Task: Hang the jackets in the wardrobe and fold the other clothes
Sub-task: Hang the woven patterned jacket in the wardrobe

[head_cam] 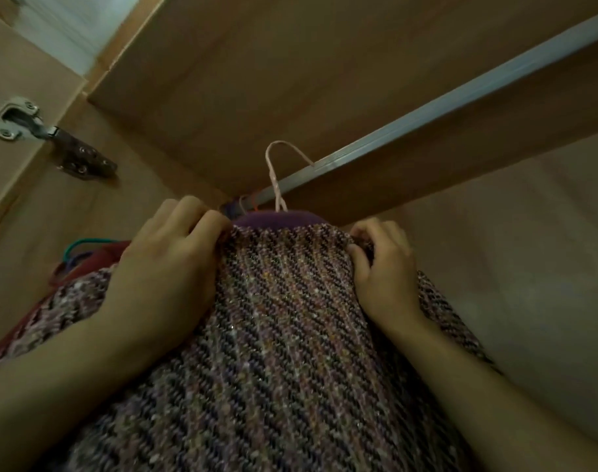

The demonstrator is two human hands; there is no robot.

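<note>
At the far left of the wardrobe, a metal door hinge (35,129) is screwed across the joint between the door and the side panel (127,199). Lower down along that left side, a dark red garment (100,255) hangs with green and blue hanger hooks (74,253) showing just beside it. The left hand (164,257) lies on the left shoulder of the tweed jacket (280,335), its fingers curled over and gripping the fabric at the collar edge, knuckles up against the rail end of the wardrobe. The jacket, woven in purple, pink and black diagonals with glints of thread, fills the middle and lower part of the view and sits on a pink wire hanger (277,178), whose hook reaches up to the metal hanging rail (444,107); whether the hook rests fully over the rail cannot be told. A purple lining (277,220) shows at the neck, just below the hanger's twisted stem. The right hand (386,267) grips the jacket's right shoulder, thumb and bent fingers pinching the tweed near the collar. Behind it runs the pale right wall of the wardrobe (529,250).
</note>
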